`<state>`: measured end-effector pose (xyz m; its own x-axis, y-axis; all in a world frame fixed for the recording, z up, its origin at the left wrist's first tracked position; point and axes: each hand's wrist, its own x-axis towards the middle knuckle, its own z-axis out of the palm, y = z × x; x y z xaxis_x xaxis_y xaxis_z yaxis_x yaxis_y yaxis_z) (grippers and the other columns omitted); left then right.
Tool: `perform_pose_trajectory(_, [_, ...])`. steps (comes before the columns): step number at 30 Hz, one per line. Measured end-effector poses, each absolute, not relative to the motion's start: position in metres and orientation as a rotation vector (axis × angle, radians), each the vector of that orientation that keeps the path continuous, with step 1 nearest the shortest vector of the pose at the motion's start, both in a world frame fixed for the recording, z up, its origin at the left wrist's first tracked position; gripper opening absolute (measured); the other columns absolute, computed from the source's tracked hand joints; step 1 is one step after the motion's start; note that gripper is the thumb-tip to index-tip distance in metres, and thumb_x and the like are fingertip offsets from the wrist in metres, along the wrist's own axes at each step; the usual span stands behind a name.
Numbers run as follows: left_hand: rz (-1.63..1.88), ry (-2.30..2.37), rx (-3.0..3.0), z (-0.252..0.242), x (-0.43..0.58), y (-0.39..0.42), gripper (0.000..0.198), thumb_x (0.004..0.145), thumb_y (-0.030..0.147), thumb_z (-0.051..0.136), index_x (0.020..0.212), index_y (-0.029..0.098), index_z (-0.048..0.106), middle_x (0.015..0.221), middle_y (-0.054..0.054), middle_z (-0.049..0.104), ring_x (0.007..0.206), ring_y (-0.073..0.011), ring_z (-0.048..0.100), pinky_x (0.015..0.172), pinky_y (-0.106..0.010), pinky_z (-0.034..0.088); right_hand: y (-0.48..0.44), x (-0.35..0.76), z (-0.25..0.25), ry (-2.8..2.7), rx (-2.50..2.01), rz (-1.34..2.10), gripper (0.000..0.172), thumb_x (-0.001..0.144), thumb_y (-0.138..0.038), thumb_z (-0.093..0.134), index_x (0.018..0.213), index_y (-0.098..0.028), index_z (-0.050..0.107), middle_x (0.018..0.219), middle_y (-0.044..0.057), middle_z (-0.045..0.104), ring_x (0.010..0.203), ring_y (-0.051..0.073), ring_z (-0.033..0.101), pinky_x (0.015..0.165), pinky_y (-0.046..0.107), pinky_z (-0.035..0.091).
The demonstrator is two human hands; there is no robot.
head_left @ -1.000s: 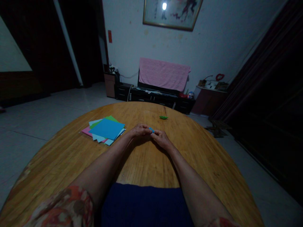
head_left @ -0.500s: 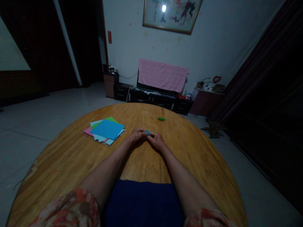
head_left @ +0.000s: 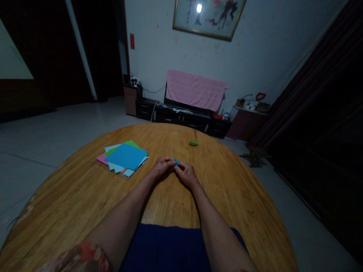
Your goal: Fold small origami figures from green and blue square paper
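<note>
A small piece of folded blue paper (head_left: pixel 176 162) is held between my two hands over the middle of the table. My left hand (head_left: pixel 163 166) has its fingers closed on the paper's left side. From the right, my right hand (head_left: pixel 185 173) pinches the same piece, its thumb toward me. Most of the paper is covered by the fingers, so its exact shape cannot be made out. Beyond my hands, slightly to the right, lies a small folded green paper piece (head_left: pixel 193 144). A loose stack of coloured paper sheets (head_left: pixel 126 155), blue on top, lies to the left.
The round wooden table (head_left: pixel 227 196) spreads out around my arms. Past its far edge stand a low black cabinet (head_left: pixel 181 120) and a screen draped with a pink towel (head_left: pixel 195 90). A dark wooden stool (head_left: pixel 255 155) is on the floor at right.
The view has shifted slightly. Both hands stay on the blue paper, with the fingers moving only a little around it.
</note>
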<state>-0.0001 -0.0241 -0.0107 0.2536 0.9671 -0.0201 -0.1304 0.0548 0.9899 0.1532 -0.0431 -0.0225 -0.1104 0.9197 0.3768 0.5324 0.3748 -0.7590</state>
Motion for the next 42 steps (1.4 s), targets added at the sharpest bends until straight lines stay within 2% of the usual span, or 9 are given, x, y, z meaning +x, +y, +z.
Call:
perform_pose_trajectory(4, [1.06,0.911,1.125,-0.012,0.002,-0.024,0.03,0.057,0.036,0.075,0.069,0.012,0.063,0.057,0.002,0.056,0.052,-0.0093,0.049,0.053,-0.022,0.037,-0.044,0.156,-0.021,-1.792,-1.28,0.602,0.024,0.079,-0.036,0.054,0.076,-0.018,0.068,0.073,0.001,0.06,0.073,0.016,0.054,0.068,0.025,0.042])
perform_pose_trajectory(8, [1.028,0.912,1.203,-0.014,0.001,-0.022,0.03,0.059,0.039,0.073,0.07,0.012,0.064,0.057,0.002,0.055,0.051,-0.0086,0.047,0.052,-0.021,0.035,-0.043,0.159,-0.023,-1.818,-1.249,0.696,0.024,0.078,-0.036,0.054,0.075,-0.017,0.069,0.072,0.001,0.06,0.073,0.016,0.054,0.066,0.025,0.042])
perform_pose_trajectory(17, [1.01,1.065,1.325,-0.002,-0.001,-0.023,0.023,0.06,0.035,0.07,0.061,0.013,0.062,0.051,0.002,0.052,0.046,-0.0085,0.044,0.047,-0.022,0.031,-0.044,0.158,-0.022,-1.758,-1.244,0.812,0.026,0.077,-0.04,0.059,0.069,-0.016,0.066,0.066,-0.001,0.057,0.065,0.013,0.051,0.06,0.022,0.038])
perform_pose_trajectory(24, [0.948,1.008,1.202,-0.001,-0.001,-0.024,0.024,0.061,0.036,0.069,0.064,0.014,0.061,0.048,0.001,0.054,0.043,-0.009,0.046,0.044,-0.021,0.031,-0.05,0.156,-0.012,-1.684,-1.2,1.001,0.025,0.076,-0.038,0.06,0.075,-0.015,0.07,0.065,-0.002,0.06,0.061,0.011,0.05,0.058,0.021,0.037])
perform_pose_trajectory(31, [0.935,1.03,1.316,-0.003,-0.006,-0.018,0.021,0.062,0.033,0.069,0.061,0.013,0.062,0.053,-0.001,0.057,0.046,-0.0087,0.048,0.046,-0.021,0.033,-0.045,0.161,-0.016,-1.737,-1.208,0.999,0.03,0.08,-0.042,0.056,0.076,-0.016,0.071,0.069,0.0,0.063,0.067,0.013,0.054,0.061,0.022,0.038])
perform_pose_trajectory(37, [0.857,0.892,1.25,-0.009,-0.006,-0.014,0.031,0.065,0.043,0.07,0.066,0.014,0.061,0.054,-0.002,0.059,0.045,-0.0092,0.049,0.046,-0.021,0.032,-0.041,0.164,-0.019,-1.7,-1.247,0.975,0.032,0.081,-0.04,0.053,0.068,-0.016,0.07,0.064,0.001,0.062,0.062,0.013,0.051,0.057,0.023,0.035])
perform_pose_trajectory(42, [0.864,0.853,1.205,-0.007,-0.009,-0.014,0.033,0.065,0.044,0.07,0.064,0.012,0.061,0.054,-0.003,0.059,0.046,-0.0093,0.05,0.047,-0.021,0.032,-0.042,0.164,-0.017,-1.706,-1.231,0.974,0.034,0.081,-0.042,0.053,0.076,-0.015,0.073,0.07,0.003,0.066,0.065,0.015,0.055,0.06,0.024,0.039])
